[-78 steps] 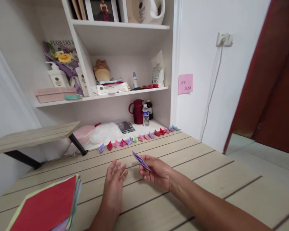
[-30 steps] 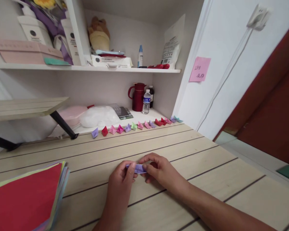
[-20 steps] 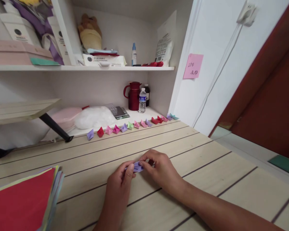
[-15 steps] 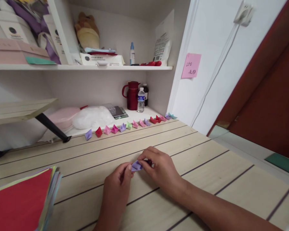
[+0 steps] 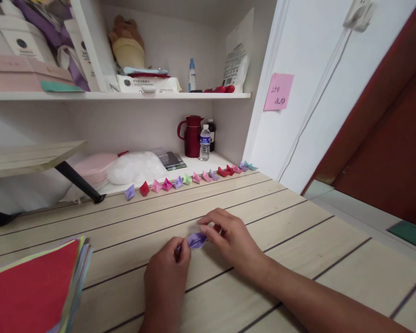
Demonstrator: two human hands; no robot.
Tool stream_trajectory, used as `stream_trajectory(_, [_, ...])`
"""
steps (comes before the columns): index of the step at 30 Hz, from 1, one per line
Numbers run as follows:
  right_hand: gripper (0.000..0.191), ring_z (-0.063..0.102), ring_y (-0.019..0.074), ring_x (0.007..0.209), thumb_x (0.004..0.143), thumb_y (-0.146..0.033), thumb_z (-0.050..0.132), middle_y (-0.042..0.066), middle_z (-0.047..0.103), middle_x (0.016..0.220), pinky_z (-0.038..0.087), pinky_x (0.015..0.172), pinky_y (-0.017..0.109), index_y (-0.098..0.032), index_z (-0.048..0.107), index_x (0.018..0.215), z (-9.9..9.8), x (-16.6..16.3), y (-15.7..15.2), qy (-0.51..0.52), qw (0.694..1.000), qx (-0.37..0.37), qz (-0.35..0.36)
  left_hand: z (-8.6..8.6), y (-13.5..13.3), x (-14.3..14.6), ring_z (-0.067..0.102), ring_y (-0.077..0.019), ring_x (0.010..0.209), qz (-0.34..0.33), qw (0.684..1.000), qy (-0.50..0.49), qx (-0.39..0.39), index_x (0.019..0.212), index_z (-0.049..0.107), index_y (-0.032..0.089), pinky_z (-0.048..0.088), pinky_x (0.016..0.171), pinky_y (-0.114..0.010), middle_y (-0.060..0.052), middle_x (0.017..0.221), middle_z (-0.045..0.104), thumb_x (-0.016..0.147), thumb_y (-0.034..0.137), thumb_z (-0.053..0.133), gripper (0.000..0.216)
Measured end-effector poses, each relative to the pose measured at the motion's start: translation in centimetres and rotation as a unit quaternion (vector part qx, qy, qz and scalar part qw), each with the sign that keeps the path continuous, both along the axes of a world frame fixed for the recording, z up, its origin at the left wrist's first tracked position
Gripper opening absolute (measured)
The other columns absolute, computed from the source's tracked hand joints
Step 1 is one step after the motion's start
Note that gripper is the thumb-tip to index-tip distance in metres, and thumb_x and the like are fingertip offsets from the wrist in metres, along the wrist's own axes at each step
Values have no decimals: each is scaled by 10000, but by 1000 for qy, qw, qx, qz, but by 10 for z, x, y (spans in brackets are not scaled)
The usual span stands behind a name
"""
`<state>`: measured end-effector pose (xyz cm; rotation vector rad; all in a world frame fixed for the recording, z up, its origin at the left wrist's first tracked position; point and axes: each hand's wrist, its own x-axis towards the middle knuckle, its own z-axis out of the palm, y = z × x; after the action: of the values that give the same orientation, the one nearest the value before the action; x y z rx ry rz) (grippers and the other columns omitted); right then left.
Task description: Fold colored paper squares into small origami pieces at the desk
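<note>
Purple paper point(image 5: 197, 240): in the head view, folded small, held between both hands, well in from the far edge of the table point(image 5: 305, 249); lying on the slats or just above, cannot tell.
Left hand point(image 5: 166, 273): pinching the left end of the paper between thumb and forefinger, closed tighter into a fist than half a second ago.
Right hand point(image 5: 234, 238): clearly pinching the right end half a second ago; now loosely bent just above that end, perhaps touching, perhaps released, cannot tell.
Paper's face: barer on the right than half a second ago, showing a dark crease lengthwise; by judgement, held mainly from the left, caught between two grips rather than settled.
Paper boats point(image 5: 187, 180): set in a row along the far edge up to its right corner, in the same order as 2.6 seconds ago.
Coloured sheets point(image 5: 31, 286): stacked at the table's left side, red uppermost, left untouched.
</note>
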<state>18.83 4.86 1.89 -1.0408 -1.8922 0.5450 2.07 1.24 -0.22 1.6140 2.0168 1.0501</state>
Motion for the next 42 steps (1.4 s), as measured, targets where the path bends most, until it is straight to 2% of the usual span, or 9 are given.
stream_trajectory(4, [170,597,143,708,926,-222,565,34,644,970,480,630,276,-237,683,1048,0,11,12,58,997,-37,-38,2,-1,-1,547,-141,528,29,1000,6,-8,700,675,281,307,530,-238,30,600,668,818,406,519,232])
stream_trajectory(6, [222,603,142,734,901,-155,549,42,615,1027,485,625,273,-247,679,1055,1,14,14,61,997,-36,-23,3,-1,-2,561,-148,550,35,999,-2,-11,703,672,284,319,545,-244,31,619,674,814,419,518,233])
stream_trajectory(10, [391,553,208,1158,773,31,505,71,529,1247,515,794,282,-247,691,976,8,14,10,30,997,5,72,0,1,-5,596,-160,575,44,998,-49,-9,709,666,270,367,559,-248,22,629,676,809,469,517,268])
stream_trajectory(12, [433,502,223,1247,740,69,493,73,521,1293,508,851,294,-245,687,967,9,14,8,-2,995,16,103,-2,3,-7,610,-164,575,45,996,-81,-9,723,663,262,398,569,-251,22,620,675,813,501,508,299])
stream_trajectory(16, [410,612,181,1059,769,57,520,59,558,1268,506,832,285,-253,682,983,5,15,8,-64,991,25,116,-2,3,-8,629,-165,571,29,991,-128,-6,735,657,247,437,590,-255,25,611,678,817,535,512,333])
stream_trajectory(21, [232,638,150,805,867,-48,566,20,671,921,488,723,245,-238,679,938,-1,16,13,-109,986,47,118,1,1,-7,639,-167,584,13,989,-144,-2,719,645,244,447,599,-253,29,597,661,816,510,524,309])
stream_trajectory(30, [260,627,158,786,919,-60,474,45,679,868,466,702,240,-213,681,883,2,13,9,-179,968,118,130,2,-2,-5,588,-168,548,15,997,-79,-17,709,659,273,356,561,-263,34,537,631,819,443,531,239])
stream_trajectory(36, [193,648,155,802,872,-69,576,24,704,873,476,729,245,-218,698,870,-1,13,13,-129,985,52,99,6,-4,-6,601,-177,539,4,996,-93,-16,760,637,275,386,581,-278,44,535,628,884,504,444,324])
stream_trajectory(42, [174,631,141,692,816,-44,628,-7,703,784,460,639,236,-207,689,813,-4,14,20,-106,994,7,40,4,-2,-9,619,-166,539,-19,994,-107,-3,781,604,249,424,586,-295,23,695,685,931,548,342,424])
